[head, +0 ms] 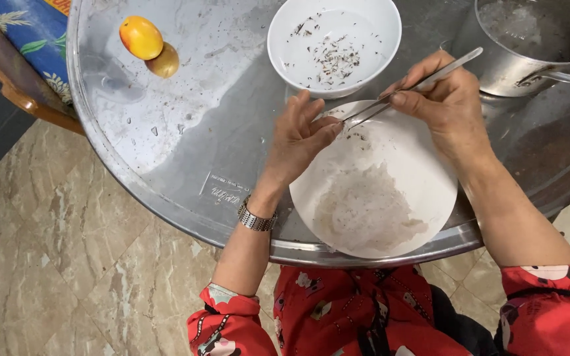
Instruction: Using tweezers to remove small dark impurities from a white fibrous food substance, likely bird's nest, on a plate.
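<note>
Head view is looking straight down on a round metal table, which is filling most of the frame and is carrying everything else. At about one o'clock a steel pot is sitting at the table's far edge, only partly in frame, its handle pointing toward the person. At six o'clock, overhanging the near rim where both arms can reach it, a white plate is lying flat and holding a thin, pale, translucent mass spread across its lower half. At twelve o'clock, touching the plate's far edge, a white bowl is holding liquid with dark specks floating in it; its closeness to the plate appears to be keeping the carry short. At ten o'clock, well apart from the work, a yellow-orange fruit is resting on the table.

The right hand is pinching long metal tweezers, fingers clamped on the shaft, tips angling down to the plate's upper left. The left hand is resting on the plate's rim, fingertips drawn together at the tweezer tips; whether they are gripping anything cannot be told. A metal watch is sitting on the left wrist.
</note>
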